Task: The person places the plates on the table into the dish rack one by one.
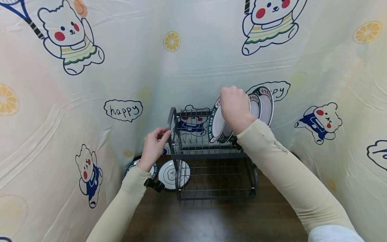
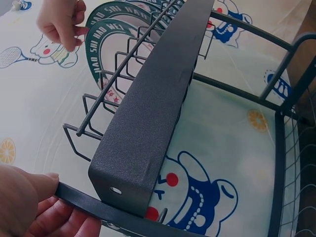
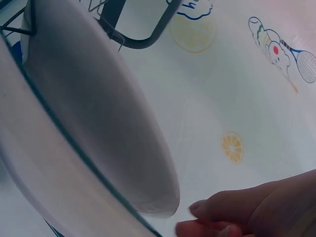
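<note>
A dark two-tier dish rack [image 1: 208, 156] stands in front of me. My left hand [image 1: 154, 146] grips its left end frame, thumb on one side and fingers on the other; in the left wrist view the hand [image 2: 42, 205] shows at the bar's corner. Several white plates with green lettered rims stand on edge at the right of the upper tier, among them a front plate [image 1: 215, 124] and a rear plate [image 1: 266, 104]. My right hand [image 1: 237, 109] is above them, fingers loosely curled. In the right wrist view its fingertips are just off the edge of a pale dish [image 3: 108, 113].
On the brown table [image 1: 217, 222], left of the rack, lie a white plate [image 1: 164, 174] and a green-rimmed plate [image 1: 153, 171] partly behind my left wrist. The lower tier [image 1: 217, 193] is bare wire. A patterned cloth [image 1: 196, 67] rises behind and at both sides.
</note>
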Demonstrator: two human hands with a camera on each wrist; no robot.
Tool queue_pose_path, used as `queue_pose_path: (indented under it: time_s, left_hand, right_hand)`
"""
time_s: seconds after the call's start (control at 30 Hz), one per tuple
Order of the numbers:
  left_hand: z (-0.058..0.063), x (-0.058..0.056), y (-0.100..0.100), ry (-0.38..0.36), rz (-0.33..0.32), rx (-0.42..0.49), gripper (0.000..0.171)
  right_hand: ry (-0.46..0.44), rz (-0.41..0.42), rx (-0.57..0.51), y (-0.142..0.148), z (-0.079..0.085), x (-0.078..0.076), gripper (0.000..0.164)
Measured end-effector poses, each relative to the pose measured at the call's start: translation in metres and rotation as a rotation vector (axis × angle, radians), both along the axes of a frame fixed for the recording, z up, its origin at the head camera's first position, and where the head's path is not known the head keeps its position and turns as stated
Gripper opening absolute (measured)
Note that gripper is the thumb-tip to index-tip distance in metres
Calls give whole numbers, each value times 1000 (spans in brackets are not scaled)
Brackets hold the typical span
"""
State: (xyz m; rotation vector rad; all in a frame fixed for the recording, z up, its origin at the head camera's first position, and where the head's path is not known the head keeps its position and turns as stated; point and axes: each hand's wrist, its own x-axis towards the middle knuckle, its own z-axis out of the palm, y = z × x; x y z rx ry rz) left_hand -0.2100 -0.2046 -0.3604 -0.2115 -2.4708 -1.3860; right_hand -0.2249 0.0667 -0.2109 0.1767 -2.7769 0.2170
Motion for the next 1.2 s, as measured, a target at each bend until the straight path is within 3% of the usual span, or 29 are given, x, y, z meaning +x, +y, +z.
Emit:
queue_pose_path:
  time_s: [0.13, 0.27, 0.43, 0.9, 1.2]
  left_hand:
    - [-1, 0, 0, -3, 2, 1, 26]
    - [-1, 0, 1, -6, 3, 2, 26]
    - [-3, -1, 1, 1, 4, -8, 26]
    - [-2, -1, 1, 3, 15, -15, 26]
    - [-2, -1, 1, 0, 12, -14, 26]
  right_hand:
    - [126, 28, -22, 6, 1, 5, 34]
    - [208, 76, -100, 16, 1, 11, 39]
    - [210, 129, -182, 32, -2, 19, 35]
    - [261, 145, -203, 69, -12, 47, 30]
    - [310, 134, -234, 95, -23, 57, 28]
